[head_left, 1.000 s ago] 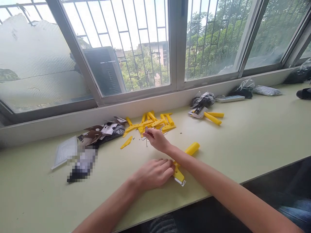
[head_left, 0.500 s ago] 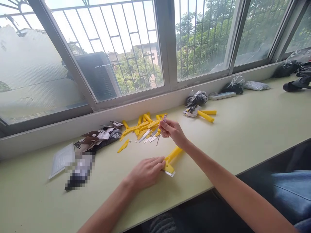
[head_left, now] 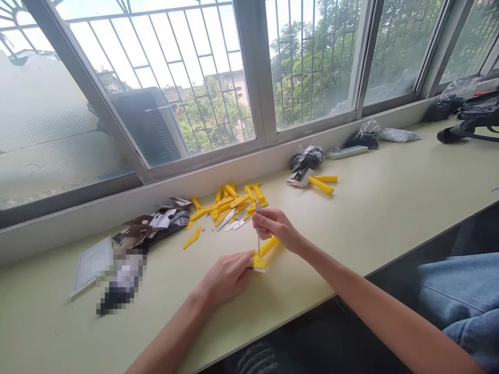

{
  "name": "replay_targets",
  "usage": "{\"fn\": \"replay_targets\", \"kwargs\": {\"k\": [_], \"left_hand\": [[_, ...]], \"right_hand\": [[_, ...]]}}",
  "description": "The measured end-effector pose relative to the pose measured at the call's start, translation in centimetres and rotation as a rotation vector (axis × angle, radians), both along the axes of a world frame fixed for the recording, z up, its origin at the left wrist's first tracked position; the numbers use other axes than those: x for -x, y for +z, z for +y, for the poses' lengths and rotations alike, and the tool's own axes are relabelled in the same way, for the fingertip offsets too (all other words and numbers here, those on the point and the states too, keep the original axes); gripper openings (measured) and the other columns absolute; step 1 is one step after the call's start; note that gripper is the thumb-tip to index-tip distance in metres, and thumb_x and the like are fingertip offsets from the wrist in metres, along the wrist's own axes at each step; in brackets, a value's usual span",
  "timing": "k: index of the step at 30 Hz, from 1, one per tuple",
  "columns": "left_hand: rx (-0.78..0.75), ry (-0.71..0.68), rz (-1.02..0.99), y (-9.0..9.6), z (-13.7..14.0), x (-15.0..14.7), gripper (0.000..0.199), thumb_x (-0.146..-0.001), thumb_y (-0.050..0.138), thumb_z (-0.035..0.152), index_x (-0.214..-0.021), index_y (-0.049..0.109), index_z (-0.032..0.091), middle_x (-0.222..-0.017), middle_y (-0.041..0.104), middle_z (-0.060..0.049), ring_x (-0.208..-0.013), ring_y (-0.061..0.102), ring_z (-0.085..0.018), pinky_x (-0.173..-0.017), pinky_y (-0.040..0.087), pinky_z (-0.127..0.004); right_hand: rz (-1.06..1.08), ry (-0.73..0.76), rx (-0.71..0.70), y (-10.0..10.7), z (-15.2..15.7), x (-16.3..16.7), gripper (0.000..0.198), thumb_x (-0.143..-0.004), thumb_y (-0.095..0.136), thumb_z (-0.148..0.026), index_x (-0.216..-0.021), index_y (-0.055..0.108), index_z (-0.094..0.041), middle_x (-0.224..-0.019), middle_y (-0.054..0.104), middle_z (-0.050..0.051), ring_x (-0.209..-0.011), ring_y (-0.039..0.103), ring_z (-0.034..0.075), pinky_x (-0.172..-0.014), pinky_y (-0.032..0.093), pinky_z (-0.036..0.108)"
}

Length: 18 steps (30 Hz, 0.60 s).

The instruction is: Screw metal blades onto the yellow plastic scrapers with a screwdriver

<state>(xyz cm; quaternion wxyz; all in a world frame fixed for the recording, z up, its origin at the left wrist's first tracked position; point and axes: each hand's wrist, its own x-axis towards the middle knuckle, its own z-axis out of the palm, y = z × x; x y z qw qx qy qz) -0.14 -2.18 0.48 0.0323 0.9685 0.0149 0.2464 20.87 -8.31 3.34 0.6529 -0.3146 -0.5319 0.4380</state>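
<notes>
A yellow scraper (head_left: 259, 263) with a metal blade along its front edge lies on the table. My left hand (head_left: 230, 272) is closed over the left part of its head and hides that part. My right hand (head_left: 277, 228) grips a screwdriver (head_left: 258, 239) with a clear handle, held upright. Its tip meets the top of the scraper's head; whether it sits in a screw is too small to tell. Behind my hands is a pile of yellow scraper parts (head_left: 230, 200) with loose metal blades (head_left: 234, 224). Closer to my left lies a single yellow head piece (head_left: 192, 238).
Torn cardboard packaging (head_left: 134, 231) and a clear plastic tray (head_left: 92, 266) lie to the left. Yellow handles (head_left: 322, 185) rest at the right beside a plastic bag (head_left: 307, 157). Further bags line the window sill. The table's front edge (head_left: 312, 311) runs below my arms.
My right hand has lowered the screwdriver and turned it upright, bringing its tip down onto the scraper's head. My left hand stays on the scraper. The whole view has shifted slightly.
</notes>
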Motion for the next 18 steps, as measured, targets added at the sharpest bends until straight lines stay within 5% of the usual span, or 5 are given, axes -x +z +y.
{"fn": "replay_targets", "kwargs": {"k": [13, 18], "left_hand": [[0.05, 0.059, 0.032, -0.35, 0.12, 0.19, 0.016, -0.096, 0.048, 0.014, -0.105, 0.06, 0.021, -0.093, 0.075, -0.004, -0.075, 0.071, -0.015, -0.069, 0.054, -0.023], [0.054, 0.103, 0.057, 0.0, -0.12, 0.28, 0.029, -0.095, 0.054, 0.015, -0.123, 0.051, 0.023, -0.097, 0.077, -0.002, -0.076, 0.074, -0.016, -0.069, 0.056, -0.025]], "right_hand": [[-0.075, 0.041, -0.005, -0.65, -0.01, 0.23, 0.037, -0.091, 0.07, -0.049, -0.075, 0.061, -0.017, -0.057, 0.038, -0.007, -0.049, 0.034, 0.008, -0.05, 0.024, 0.027], [-0.082, 0.039, 0.004, -0.65, 0.03, 0.25, 0.038, -0.091, 0.07, -0.049, -0.075, 0.06, -0.017, -0.057, 0.039, -0.007, -0.05, 0.035, 0.008, -0.05, 0.025, 0.027]]}}
